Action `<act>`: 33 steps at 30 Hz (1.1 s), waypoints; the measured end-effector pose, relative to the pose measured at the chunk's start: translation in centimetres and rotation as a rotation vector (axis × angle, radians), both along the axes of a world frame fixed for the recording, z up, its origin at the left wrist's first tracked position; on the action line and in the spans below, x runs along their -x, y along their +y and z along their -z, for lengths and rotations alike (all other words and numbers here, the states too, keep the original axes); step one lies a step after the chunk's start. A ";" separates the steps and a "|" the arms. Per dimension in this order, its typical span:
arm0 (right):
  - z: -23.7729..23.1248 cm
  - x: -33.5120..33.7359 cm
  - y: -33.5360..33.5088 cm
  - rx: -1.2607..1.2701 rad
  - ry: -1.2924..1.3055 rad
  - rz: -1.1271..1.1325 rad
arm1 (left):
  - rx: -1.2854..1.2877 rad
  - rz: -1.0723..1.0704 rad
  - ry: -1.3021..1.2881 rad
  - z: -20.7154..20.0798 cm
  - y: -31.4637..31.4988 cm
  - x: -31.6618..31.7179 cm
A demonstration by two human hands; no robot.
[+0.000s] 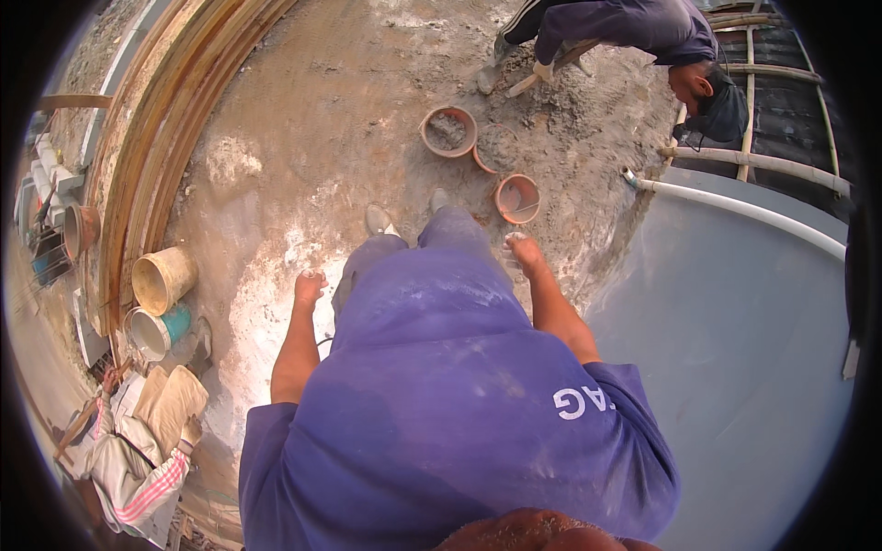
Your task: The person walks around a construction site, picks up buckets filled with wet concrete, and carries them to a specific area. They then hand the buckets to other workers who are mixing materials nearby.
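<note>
Step appears to be an idle stance, left hand (312,281) and right hand (521,250) loosely curled, cannot tell whether either grip pinches anything; bucket (519,217) rests on ground (303,119) just beyond the right, so grasping it calls for bending forward.

Small orange bucket (527,189), mouth upward, on mud-caked ground (340,110).

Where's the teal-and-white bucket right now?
In the head view, the teal-and-white bucket is left of the left hand, just below the cream bucket.
</note>
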State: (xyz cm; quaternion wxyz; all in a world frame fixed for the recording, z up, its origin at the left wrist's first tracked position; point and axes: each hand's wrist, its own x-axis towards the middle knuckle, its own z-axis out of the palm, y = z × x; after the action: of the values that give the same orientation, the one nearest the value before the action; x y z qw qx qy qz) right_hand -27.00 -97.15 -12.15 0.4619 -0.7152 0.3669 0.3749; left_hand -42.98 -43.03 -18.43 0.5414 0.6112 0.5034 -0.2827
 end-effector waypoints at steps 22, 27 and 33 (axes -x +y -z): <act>27.9 -20.7 -2.5 -0.133 0.187 0.117 | 0.042 -0.033 -0.114 28.5 -19.7 -35.1; 36.8 -24.8 -3.5 0.091 0.039 -0.006 | -0.059 0.261 -0.047 39.9 -25.2 -43.8; 47.0 -32.5 -2.8 0.265 -0.021 -0.289 | -0.071 0.123 0.041 43.7 -28.6 -50.0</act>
State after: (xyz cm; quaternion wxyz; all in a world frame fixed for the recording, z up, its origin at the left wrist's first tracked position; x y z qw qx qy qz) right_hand 5.51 -99.93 -59.17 0.3091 -0.8189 0.3015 0.3782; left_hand 7.04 -71.65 -62.09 0.4907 0.6538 0.4857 -0.3097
